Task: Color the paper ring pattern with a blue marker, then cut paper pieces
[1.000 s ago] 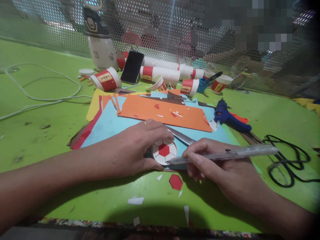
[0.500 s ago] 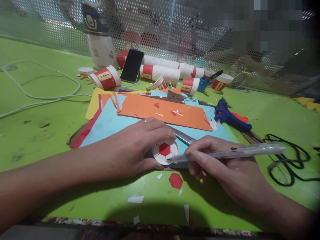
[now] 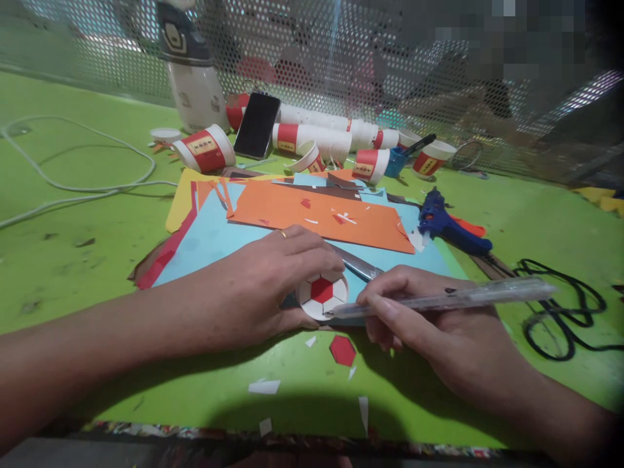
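Note:
A round white disc with a red hexagon at its middle and dark lines running outward is gripped at its left edge by my left hand. Between the thumb and fingers of my right hand is a clear pen, its tip touching the lower part of the disc. A grey metallic tool, partly hidden, lies behind the disc between my hands. Nearer the table edge lie a loose red hexagon and white scraps.
Orange paper lies on light blue paper. Behind are paper cups, a phone and a bottle. A blue glue gun and black cable lie right, a white cable left.
The pen tip has shifted very slightly on the lower part of the disc. My left hand keeps its hold, and the view has moved a little.

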`<state>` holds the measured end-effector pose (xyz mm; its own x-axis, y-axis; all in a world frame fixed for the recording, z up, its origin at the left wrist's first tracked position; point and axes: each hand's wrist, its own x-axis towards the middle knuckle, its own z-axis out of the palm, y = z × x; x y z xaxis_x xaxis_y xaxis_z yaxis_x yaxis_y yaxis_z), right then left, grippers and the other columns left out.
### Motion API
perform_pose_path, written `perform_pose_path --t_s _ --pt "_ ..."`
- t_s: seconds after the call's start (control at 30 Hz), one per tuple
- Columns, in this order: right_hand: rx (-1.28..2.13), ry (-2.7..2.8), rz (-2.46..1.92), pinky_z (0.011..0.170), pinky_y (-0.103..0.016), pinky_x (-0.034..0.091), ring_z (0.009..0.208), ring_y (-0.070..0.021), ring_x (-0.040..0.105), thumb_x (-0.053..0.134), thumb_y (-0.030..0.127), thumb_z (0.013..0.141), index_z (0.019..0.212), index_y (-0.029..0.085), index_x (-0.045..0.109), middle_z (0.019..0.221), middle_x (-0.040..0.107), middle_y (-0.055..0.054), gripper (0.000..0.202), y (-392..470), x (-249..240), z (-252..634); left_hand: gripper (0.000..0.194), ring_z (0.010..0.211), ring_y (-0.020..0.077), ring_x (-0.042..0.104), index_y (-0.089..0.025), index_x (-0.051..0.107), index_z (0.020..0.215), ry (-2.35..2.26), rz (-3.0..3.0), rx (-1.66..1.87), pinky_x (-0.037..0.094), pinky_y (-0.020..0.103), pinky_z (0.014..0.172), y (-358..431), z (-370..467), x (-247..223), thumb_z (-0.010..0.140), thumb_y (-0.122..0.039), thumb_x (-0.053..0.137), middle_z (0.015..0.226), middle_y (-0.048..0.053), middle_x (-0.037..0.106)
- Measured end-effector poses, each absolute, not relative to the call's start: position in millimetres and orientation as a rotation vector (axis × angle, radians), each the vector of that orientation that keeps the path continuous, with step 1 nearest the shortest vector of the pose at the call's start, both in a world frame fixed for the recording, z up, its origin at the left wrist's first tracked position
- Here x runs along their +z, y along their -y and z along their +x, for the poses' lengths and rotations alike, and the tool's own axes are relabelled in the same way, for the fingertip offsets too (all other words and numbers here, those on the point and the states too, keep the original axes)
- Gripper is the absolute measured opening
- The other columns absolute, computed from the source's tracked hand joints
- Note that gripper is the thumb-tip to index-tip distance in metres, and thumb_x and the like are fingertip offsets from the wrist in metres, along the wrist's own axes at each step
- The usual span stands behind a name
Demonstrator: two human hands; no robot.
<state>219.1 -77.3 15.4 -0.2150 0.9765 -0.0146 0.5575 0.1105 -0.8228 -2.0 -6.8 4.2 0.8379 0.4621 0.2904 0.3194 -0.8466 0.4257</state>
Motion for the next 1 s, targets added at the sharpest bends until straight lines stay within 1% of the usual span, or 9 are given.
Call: perform_pose_path --t_s 0.3,0.47,0.57,0.67,0.77,0.87,1.0 --pt "0.932 1.916 -1.454 0.051 -0.021 0.044 0.054 -0.0094 0.054 0.055 0.024 0.090 0.075 0.022 0.062 0.062 0.063 0.004 0.017 75 17 217 0.024 0.102 0.0221 0.055 -0.015 0.059 0.112 -0.563 2.650 0.575 0.043 0.032 0.084 7 0 5 0.090 -0.025 0.064 0.111 0.009 0.061" --pt "1.032 1.862 -1.489 0.050 -0.021 0.044 0.055 -0.0099 0.054 0.054 0.026 0.091 0.077 0.021 0.063 0.064 0.064 0.002 0.018 74 17 217 0.022 0.102 0.0210 0.055 -0.015 0.059 0.111 -0.529 2.652 0.599 0.042 0.031 0.085 7 -1 3 0.093 -0.027 0.060 0.111 0.009 0.061" --pt "1.182 1.722 -1.422 0.050 -0.019 0.044 0.052 -0.0085 0.053 0.058 0.030 0.092 0.078 0.020 0.063 0.061 0.063 0.002 0.018 73 11 220 0.023 0.103 0.0209 0.055 -0.015 0.059 0.113 -0.522 2.652 0.606 0.042 0.031 0.086 6 -1 2 0.094 -0.029 0.059 0.112 0.008 0.061" --pt "1.314 1.445 -1.227 0.048 -0.018 0.044 0.050 -0.0078 0.054 0.062 0.037 0.091 0.085 0.022 0.065 0.060 0.065 0.003 0.017 71 5 226 0.024 0.102 0.0212 0.054 -0.016 0.059 0.112 -0.552 2.640 0.574 0.042 0.032 0.086 5 -1 2 0.091 -0.027 0.063 0.109 0.007 0.061" --pt "1.351 1.236 -1.089 0.047 -0.016 0.044 0.050 -0.0077 0.055 0.064 0.035 0.090 0.085 0.022 0.067 0.060 0.065 0.003 0.014 69 6 231 0.029 0.100 0.0218 0.054 -0.017 0.059 0.112 -0.598 2.621 0.519 0.043 0.032 0.085 3 -3 2 0.087 -0.026 0.069 0.107 0.006 0.061" --pt "1.305 1.193 -1.051 0.047 -0.015 0.044 0.051 -0.0080 0.057 0.065 0.032 0.090 0.084 0.022 0.069 0.060 0.066 0.002 0.013 68 11 234 0.035 0.099 0.0229 0.054 -0.018 0.058 0.114 -0.651 2.617 0.474 0.044 0.034 0.084 1 -6 0 0.084 -0.031 0.072 0.108 0.007 0.060" --pt "1.230 1.220 -1.062 0.046 -0.016 0.043 0.054 -0.0092 0.057 0.066 0.035 0.089 0.086 0.022 0.068 0.061 0.066 0.002 0.013 68 11 237 0.040 0.101 0.0255 0.056 -0.020 0.060 0.116 -0.708 2.639 0.417 0.046 0.037 0.085 -2 -7 0 0.084 -0.041 0.071 0.112 0.009 0.060"
